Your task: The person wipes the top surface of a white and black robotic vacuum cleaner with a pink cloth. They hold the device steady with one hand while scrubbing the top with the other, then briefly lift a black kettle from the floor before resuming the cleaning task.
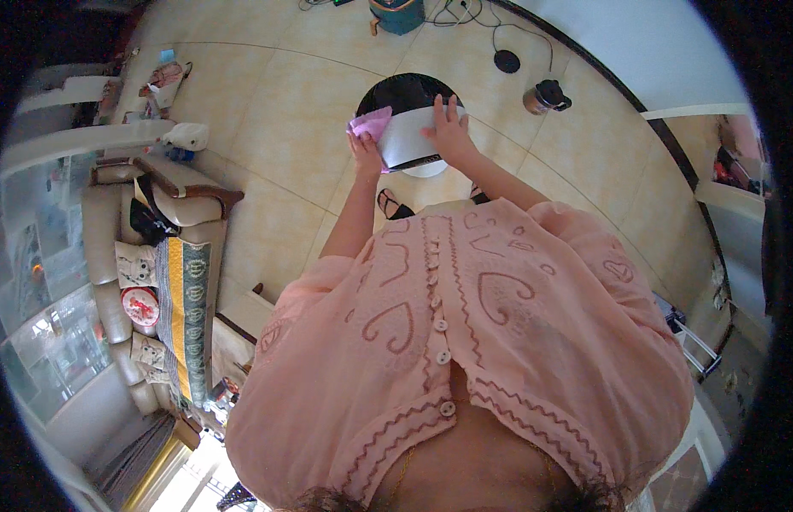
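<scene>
In front of me stands a low round stand with a glossy black top (403, 88); part of its white base (425, 171) shows below. On it lies a flat silver-grey rectangular thing (407, 139) with a dark near edge; its exact kind is unclear. My left hand (365, 154) is closed on a folded lilac cloth (371, 125) at the left edge of the silver thing. The cloth hangs partly over that edge. Fingers spread, my right hand (450, 132) rests on the right part of the silver surface.
Beyond the stand are a dark green bin-like container (396, 15), cables (466, 12) and a black disc (507, 61) on the tiled floor. A kettle-like jug (546, 97) with a black handle stands to the right. At left is a sofa (102, 235) with cushions and a patterned cover.
</scene>
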Tool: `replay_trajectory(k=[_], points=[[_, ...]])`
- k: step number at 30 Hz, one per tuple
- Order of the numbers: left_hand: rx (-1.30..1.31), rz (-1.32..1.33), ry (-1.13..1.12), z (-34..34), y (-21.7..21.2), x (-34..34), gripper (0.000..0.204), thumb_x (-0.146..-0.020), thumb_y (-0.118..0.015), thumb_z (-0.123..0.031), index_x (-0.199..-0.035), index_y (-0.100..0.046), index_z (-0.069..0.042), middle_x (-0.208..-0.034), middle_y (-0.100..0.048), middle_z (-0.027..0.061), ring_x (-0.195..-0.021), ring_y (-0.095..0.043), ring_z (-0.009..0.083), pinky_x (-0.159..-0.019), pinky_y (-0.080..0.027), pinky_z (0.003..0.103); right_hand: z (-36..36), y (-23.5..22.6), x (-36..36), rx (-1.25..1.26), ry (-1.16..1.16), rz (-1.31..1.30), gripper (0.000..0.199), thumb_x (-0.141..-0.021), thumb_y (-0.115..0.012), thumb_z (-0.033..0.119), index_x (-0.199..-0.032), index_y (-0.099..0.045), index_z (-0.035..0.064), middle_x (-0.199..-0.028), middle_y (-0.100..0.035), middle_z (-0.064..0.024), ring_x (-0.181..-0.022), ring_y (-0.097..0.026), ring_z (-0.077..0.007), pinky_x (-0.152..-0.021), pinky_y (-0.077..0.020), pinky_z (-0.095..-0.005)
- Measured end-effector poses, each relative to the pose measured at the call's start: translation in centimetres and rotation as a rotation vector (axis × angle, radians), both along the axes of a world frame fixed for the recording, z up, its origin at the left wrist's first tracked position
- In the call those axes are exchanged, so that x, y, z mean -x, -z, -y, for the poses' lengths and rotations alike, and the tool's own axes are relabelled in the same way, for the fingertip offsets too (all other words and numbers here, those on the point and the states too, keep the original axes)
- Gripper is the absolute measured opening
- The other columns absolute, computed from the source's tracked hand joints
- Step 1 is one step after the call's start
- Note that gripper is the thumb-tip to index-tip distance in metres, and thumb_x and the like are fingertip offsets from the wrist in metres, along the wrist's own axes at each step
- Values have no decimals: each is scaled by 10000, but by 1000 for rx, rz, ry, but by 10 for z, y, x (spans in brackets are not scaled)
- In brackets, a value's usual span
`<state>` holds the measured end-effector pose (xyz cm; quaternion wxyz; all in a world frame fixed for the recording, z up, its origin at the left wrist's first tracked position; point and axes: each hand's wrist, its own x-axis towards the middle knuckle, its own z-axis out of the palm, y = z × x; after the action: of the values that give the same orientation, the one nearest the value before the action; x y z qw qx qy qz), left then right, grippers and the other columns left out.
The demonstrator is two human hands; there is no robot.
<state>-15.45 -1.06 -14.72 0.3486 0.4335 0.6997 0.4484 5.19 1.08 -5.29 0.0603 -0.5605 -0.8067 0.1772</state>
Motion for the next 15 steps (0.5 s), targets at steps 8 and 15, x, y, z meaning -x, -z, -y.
replay_trajectory(k=[8, 15], points=[[-145, -637, 434, 14, -100, -70, 535, -912, -368, -289, -1384, -213, -88, -1457, -127, 108, -1341, -95, 315, -1046, -104, 513, -5, 34, -1, -102, 63, 34, 738, -848, -488, 371, -1353, -151, -48, -1409, -129, -253, -1282, -160, -450, -905, -280, -636], [-45, -625, 331, 16, -95, -58, 553, -906, -391, -276, -1393, -184, -115, -1459, -104, 112, -1341, -85, 325, -1041, -120, 523, -2, 12, 6, -82, 68, -7, 756, -828, -510, 398, -1339, -185, -55, -1393, -153, -273, -1262, -215, -451, -891, -303, -629]])
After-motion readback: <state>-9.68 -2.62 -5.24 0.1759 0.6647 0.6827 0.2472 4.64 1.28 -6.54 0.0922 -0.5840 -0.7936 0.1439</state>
